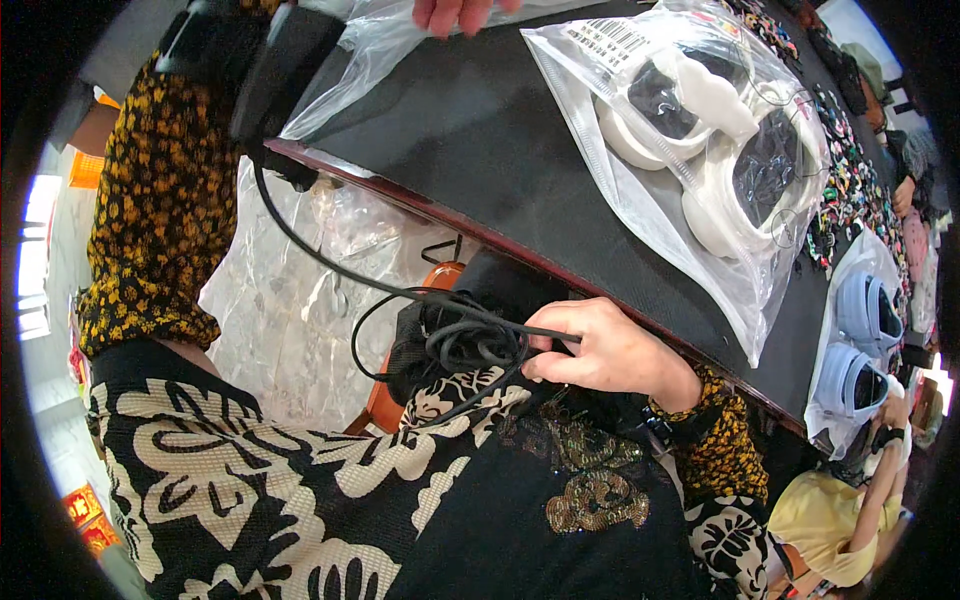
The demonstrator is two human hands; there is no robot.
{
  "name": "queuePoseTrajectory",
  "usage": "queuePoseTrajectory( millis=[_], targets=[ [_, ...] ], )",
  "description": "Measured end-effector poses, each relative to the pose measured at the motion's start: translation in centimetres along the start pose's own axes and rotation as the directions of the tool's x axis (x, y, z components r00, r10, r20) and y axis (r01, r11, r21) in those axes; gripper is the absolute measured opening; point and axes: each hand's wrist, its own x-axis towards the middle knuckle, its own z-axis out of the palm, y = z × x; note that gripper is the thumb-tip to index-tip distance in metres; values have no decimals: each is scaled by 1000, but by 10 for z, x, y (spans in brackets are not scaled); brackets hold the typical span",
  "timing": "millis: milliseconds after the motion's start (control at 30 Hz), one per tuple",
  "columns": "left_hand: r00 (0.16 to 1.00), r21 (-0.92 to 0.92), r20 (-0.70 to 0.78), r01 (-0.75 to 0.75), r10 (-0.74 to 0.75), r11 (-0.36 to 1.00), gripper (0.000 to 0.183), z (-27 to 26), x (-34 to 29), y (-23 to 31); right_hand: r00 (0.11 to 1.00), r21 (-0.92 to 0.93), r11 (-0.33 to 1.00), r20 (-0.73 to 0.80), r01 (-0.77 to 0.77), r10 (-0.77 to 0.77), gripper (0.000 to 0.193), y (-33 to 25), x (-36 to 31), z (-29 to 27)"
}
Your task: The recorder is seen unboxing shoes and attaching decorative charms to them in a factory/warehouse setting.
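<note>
My right hand (pixel 605 345), in front of my body below the table edge, is closed with thumb and fingers pinching a black cable (pixel 345 275). The cable's loose coil (pixel 470 340) hangs beside that hand, over my lap. From there it runs up to a black device (pixel 285 75) by my left wrist. My left arm, in a yellow-and-black patterned sleeve, reaches up along the left side. Only the fingertips of my left hand (pixel 465 12) show at the top edge, extended above a clear plastic bag (pixel 345 75), holding nothing visible.
A clear bag (pixel 560 75) of white headband-like rings (pixel 655 150) lies on the black tabletop (pixel 450 150). Many small colourful pieces (pixel 840 160) spread along the far right. Light-blue bands (pixel 845 375) in plastic lie near a person in yellow (pixel 820 520). Clear plastic (pixel 290 300) hangs below the table.
</note>
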Motion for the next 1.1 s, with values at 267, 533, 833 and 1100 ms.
queuePoseTrajectory(
  millis=[267,533,833,1100],
  targets=[
    [881,64,434,179,-189,982,22,106,-4,-25,988,243,958,3,-151,155,22,10,5,13],
    [850,-128,527,104,-21,986,28,153,-31,-36,999,49,998,18,-42,41,16,-4,21,12],
    [805,-629,567,285,176,723,34,238,-38,-69,998,-57,998,65,4,-1,16,-12,23,10],
    [844,-569,528,271,93,776,12,225,-49,-88,985,-156,986,154,-51,75,16,-20,27,11]
  ],
)
